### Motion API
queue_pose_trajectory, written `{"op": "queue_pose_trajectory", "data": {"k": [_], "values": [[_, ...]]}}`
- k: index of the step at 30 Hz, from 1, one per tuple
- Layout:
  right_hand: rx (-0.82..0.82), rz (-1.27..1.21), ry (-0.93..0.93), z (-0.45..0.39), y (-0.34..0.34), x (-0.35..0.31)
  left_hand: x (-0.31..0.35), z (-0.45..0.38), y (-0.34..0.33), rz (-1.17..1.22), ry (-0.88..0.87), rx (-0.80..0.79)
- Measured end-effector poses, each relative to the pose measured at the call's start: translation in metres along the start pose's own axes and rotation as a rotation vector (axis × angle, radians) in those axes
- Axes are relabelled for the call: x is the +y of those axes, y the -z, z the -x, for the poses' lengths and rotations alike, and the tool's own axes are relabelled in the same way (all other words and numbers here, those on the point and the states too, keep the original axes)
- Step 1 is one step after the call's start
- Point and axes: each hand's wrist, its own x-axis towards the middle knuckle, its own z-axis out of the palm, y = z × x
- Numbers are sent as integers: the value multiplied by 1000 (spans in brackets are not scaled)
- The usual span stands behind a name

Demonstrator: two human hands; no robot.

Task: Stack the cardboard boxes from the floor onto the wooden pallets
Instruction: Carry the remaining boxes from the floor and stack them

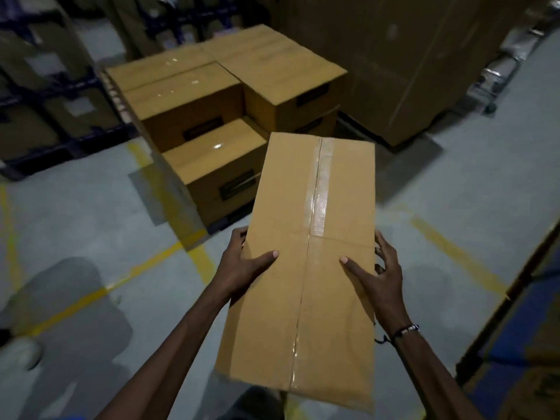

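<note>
I carry a long taped cardboard box [306, 268] in front of me, above the floor. My left hand [242, 268] grips its left side with the thumb on top. On the right side, my right hand [378, 274] holds it the same way. Ahead stands a stack of similar cardboard boxes [212, 95], two layers high at the back and a lower one in front [218, 165]. The pallet beneath them is mostly hidden; only a dark edge [218, 227] shows at the base.
A tall brown wrapped block [409, 62] stands at the right of the stack. Dark blue shelving with boxes [45, 101] lines the left. Yellow lines [106, 289] cross the grey floor. Another rack edge [515, 313] is close on my right.
</note>
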Motion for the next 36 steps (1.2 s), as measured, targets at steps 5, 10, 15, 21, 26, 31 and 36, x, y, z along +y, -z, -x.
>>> {"op": "queue_pose_trajectory", "data": {"k": [5, 10, 15, 21, 26, 31, 36], "values": [[-99, -40, 40, -16, -72, -54, 8, 3, 79, 114, 18, 96], [-203, -34, 77, -39, -132, -90, 10, -17, 139, 147, 17, 162], [-216, -38, 90, -73, -182, -114, 24, -55, 183, 126, -22, 189], [-196, -35, 83, -126, -249, -129, 30, -131, 234, 104, -42, 176], [-192, -76, 46, -178, -316, -145, 39, -213, 285, 59, -48, 162], [-175, -101, 51, -214, -374, -169, 46, -285, 333, 44, -44, 123], [-126, -106, 3, -240, -425, -196, 57, -346, 379, 42, -73, 54]]}}
